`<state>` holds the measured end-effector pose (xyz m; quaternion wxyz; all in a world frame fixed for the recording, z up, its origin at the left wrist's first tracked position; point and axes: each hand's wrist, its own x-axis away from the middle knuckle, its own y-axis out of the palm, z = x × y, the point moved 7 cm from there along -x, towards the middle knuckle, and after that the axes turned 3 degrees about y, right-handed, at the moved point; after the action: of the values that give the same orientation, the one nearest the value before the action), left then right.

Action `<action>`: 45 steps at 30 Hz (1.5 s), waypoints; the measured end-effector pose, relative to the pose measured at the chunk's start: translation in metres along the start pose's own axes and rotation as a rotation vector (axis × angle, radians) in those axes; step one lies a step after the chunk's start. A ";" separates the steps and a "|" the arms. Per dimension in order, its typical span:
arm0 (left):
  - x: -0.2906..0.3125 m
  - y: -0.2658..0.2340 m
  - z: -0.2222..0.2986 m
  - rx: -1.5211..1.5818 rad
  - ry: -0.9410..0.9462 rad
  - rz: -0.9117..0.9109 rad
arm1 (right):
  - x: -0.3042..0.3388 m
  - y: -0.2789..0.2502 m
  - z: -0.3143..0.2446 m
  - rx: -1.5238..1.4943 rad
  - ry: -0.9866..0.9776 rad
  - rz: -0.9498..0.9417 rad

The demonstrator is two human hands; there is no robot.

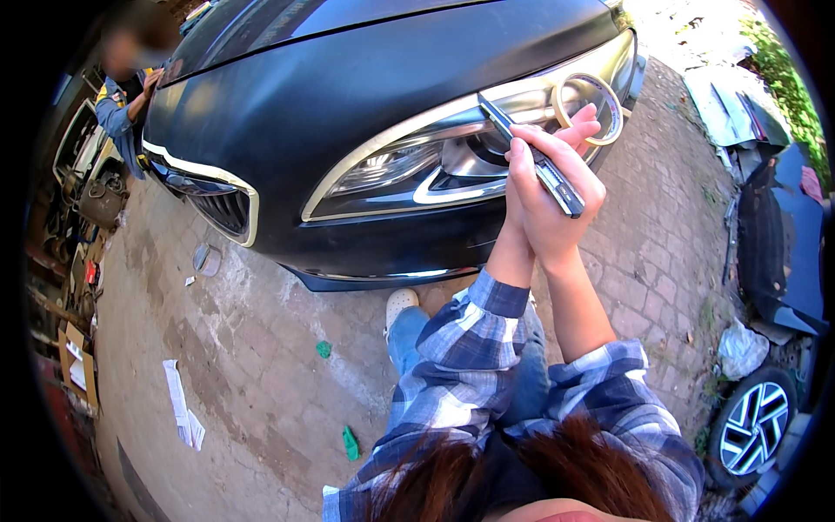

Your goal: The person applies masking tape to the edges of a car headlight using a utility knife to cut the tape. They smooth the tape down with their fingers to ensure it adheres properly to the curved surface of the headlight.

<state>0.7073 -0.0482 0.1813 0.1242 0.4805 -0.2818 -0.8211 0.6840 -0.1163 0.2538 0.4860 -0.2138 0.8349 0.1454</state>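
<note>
My right hand (565,187) is closed round a black and silver utility knife (557,181), whose front end points up and left over the headlight (391,170). My left hand (515,222) is mostly hidden behind the right one, the forearms close together. Past the right hand show left-hand fingers, at a roll of cream masking tape (617,122); the exact grip is partly covered. Strips of the same pale tape edge the headlight and the grille (222,209) of the dark matte car (348,87).
Another person (126,104) stands at the car's far left side. A paper strip (181,404), green scraps (350,442) and a tape roll (207,259) lie on the paved ground. A wheel (755,422), a dark body panel (778,235) and a plastic bag (742,350) stand along the right.
</note>
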 end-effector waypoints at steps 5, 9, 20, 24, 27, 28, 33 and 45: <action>-0.001 0.003 -0.002 -0.007 -0.030 0.043 | 0.000 -0.004 0.003 -0.018 0.073 0.007; -0.002 -0.005 -0.007 0.037 -0.009 -0.017 | 0.001 -0.002 -0.001 0.041 -0.025 0.000; -0.001 0.007 0.003 -0.005 0.003 0.019 | -0.001 -0.004 0.000 -0.002 -0.003 0.022; -0.002 0.000 -0.007 0.064 0.028 -0.032 | 0.001 -0.007 -0.003 0.050 -0.073 0.015; -0.002 0.002 -0.007 0.056 0.007 -0.082 | 0.000 -0.004 -0.011 0.045 -0.172 -0.010; 0.000 0.005 -0.005 0.108 -0.011 -0.062 | -0.001 -0.001 -0.014 0.041 -0.187 -0.045; 0.003 0.005 -0.008 0.190 -0.015 -0.045 | 0.002 0.004 -0.025 0.047 -0.248 -0.110; -0.006 0.014 0.006 0.014 -0.070 0.180 | 0.098 -0.166 0.048 0.310 0.092 0.143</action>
<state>0.7041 -0.0546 0.1957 0.1842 0.4252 -0.3336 -0.8210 0.7597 -0.2595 0.1389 0.4629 -0.0828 0.8817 0.0393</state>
